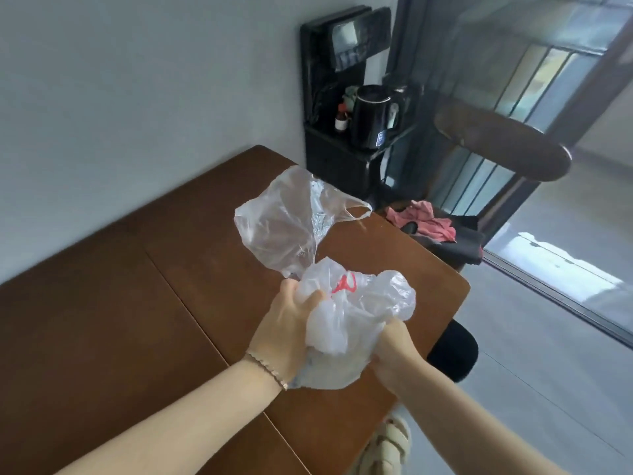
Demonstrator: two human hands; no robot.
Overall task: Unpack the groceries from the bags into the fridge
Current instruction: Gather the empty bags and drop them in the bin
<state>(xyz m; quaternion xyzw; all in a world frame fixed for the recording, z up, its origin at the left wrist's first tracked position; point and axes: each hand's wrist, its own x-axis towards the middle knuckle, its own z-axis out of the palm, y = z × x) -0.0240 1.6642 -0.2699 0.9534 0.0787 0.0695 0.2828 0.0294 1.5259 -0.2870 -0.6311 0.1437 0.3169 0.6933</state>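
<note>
Over the brown wooden table [102, 303], both my hands hold crumpled plastic bags. My left hand [291, 323] grips the white bag with red print [356, 310] from its left side, fingers curled into the plastic. On the bag's lower right, my right hand [394, 351] grips the same bundle. A clear, empty-looking plastic bag [284, 221] rises up and back from the bundle near my left hand, its handle loop hanging toward the right. No groceries show inside either bag. The fridge is out of view.
A black stand [342, 145] with a black kettle [371, 118] is against the wall past the table's far corner. A dark wooden chair [496, 145] with pink cloth [424, 222] on its seat stands at the right. A black stool [455, 347] sits by the table edge.
</note>
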